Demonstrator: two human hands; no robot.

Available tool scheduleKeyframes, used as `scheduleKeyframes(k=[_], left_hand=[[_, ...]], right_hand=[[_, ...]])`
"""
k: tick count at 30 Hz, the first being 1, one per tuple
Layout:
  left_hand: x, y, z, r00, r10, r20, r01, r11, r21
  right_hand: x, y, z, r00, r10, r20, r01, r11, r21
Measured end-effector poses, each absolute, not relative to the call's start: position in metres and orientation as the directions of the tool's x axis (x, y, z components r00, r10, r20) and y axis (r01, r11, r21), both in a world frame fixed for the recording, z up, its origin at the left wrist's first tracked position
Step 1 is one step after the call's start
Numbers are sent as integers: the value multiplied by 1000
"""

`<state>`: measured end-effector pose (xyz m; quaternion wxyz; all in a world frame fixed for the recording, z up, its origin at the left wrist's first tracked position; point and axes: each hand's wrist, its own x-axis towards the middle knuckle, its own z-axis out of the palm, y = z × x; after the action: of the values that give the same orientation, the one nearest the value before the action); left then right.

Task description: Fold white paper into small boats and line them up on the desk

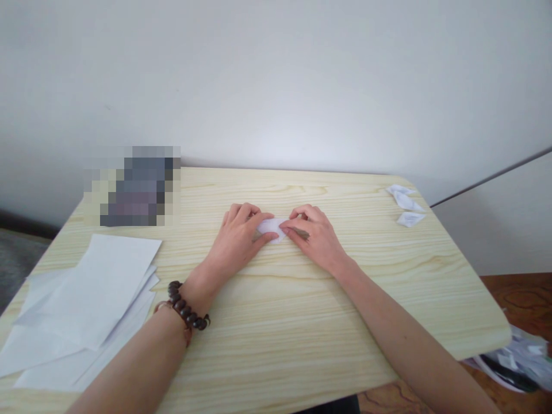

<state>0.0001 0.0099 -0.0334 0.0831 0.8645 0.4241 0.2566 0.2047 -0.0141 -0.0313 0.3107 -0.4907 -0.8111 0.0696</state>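
A small folded piece of white paper (pixel 271 228) lies between my hands, at the middle of the wooden table (pixel 276 322). My left hand (pixel 239 236) grips its left end, with the thumb along the near edge and the index finger along the far edge. On the right, my right hand (pixel 314 236) pinches the paper's right end between thumb and fingertips. The other fingers of both hands are curled. Part of the paper is hidden under the fingers. Dark beads (pixel 187 307) circle my left wrist.
Loose white sheets (pixel 107 287) overlap at the table's left. Behind them is a blurred dark object (pixel 140 190). Several small folded paper pieces (pixel 407 201) sit near the right edge. A pale wall (pixel 284 86) rises behind the table. Plastic bags (pixel 521 356) lie below on the right.
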Motion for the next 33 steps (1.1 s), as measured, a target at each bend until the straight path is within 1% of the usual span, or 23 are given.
scheduleKeyframes(k=[3, 8, 13, 17, 21, 26, 29, 33], left_hand=[[-2, 11, -35, 514, 770, 378, 673, -635, 379], [-1, 12, -35, 499, 777, 383, 653, -628, 424], [0, 13, -34, 495, 784, 375, 647, -621, 442], [-1, 13, -33, 493, 785, 376, 659, -619, 428], [-1, 11, -33, 502, 763, 406, 683, -638, 355], [1, 4, -28, 534, 728, 430, 736, -651, 189], [4, -1, -23, 552, 712, 435, 763, -641, 81], [10, -10, -17, 556, 730, 398, 796, -605, -4]], right_hand=[[204, -14, -30, -354, 843, 404, 737, 518, -435], [205, -14, -33, -325, 863, 388, 736, 488, -470], [204, -15, -34, -345, 848, 403, 742, 509, -435], [203, -17, -31, -351, 832, 429, 771, 517, -372], [202, -18, -30, -366, 826, 430, 790, 520, -326], [200, -19, -27, -394, 823, 410, 799, 527, -290], [198, -22, -27, -401, 816, 417, 829, 516, -214], [196, -27, -28, -407, 807, 428, 862, 494, -111]])
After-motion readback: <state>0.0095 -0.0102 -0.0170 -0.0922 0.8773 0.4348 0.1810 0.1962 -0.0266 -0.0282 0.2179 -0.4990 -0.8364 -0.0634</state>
